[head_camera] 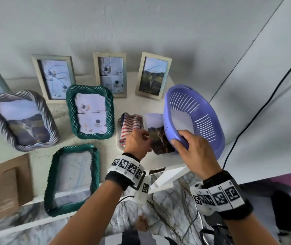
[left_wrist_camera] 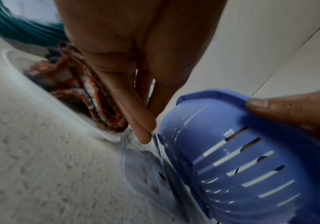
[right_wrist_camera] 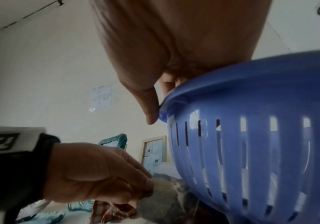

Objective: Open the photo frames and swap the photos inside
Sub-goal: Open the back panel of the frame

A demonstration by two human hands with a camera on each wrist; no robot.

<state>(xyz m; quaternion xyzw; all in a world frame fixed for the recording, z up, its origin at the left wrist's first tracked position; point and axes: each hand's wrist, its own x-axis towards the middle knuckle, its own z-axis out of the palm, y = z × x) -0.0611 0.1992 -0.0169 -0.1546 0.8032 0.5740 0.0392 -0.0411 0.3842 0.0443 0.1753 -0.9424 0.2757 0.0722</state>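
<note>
The right hand grips the tilted basket's near rim, thumb outside, fingers curled inside. At its nine o'clock the left hand pinches the edge of a loose photo lying on the table, partly under the basket. The wrist views are blurred, so the pinch looks thumb-and-fingertip. An empty green frame lies at the photo's eight o'clock.

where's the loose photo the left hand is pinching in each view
Head: loose photo at centre, partly under the tilted purple basket.
Left wrist: only its blurred edge at the left hand fingertips.
Right wrist: bottom centre, beside the basket.
Shared landmark: the purple basket gripped by the right hand.
</note>
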